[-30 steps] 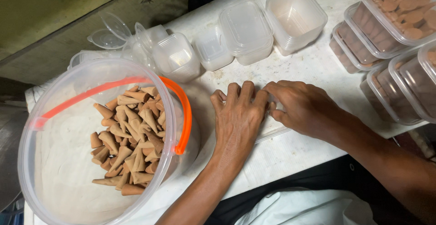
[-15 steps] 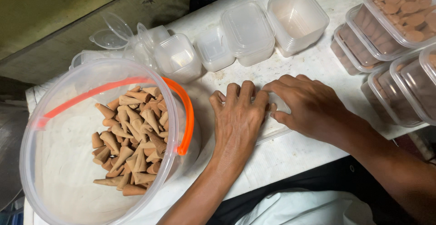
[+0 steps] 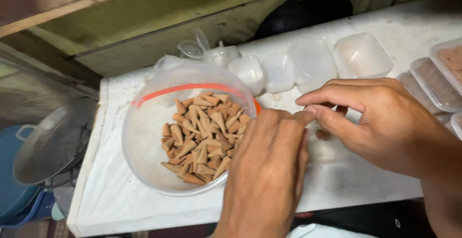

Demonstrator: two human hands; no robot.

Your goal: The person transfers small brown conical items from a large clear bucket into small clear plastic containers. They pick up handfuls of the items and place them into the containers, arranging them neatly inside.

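While both hands are working over the small clear container (image 3: 327, 149) lying on the white table (image 3: 115, 194), just right of the round tub of cones (image 3: 202, 132), steady even pressure seems wise, since thin plastic flexes. Left hand (image 3: 269, 170) is arching palm-down, fingers together, tips touching the right hand (image 3: 380, 122), whose thumb and forefinger are pinching at the container's edge.

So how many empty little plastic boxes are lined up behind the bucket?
3 clear: one behind the bucket, one mid-row, one at the right. More may hide among the clutter at the left end.
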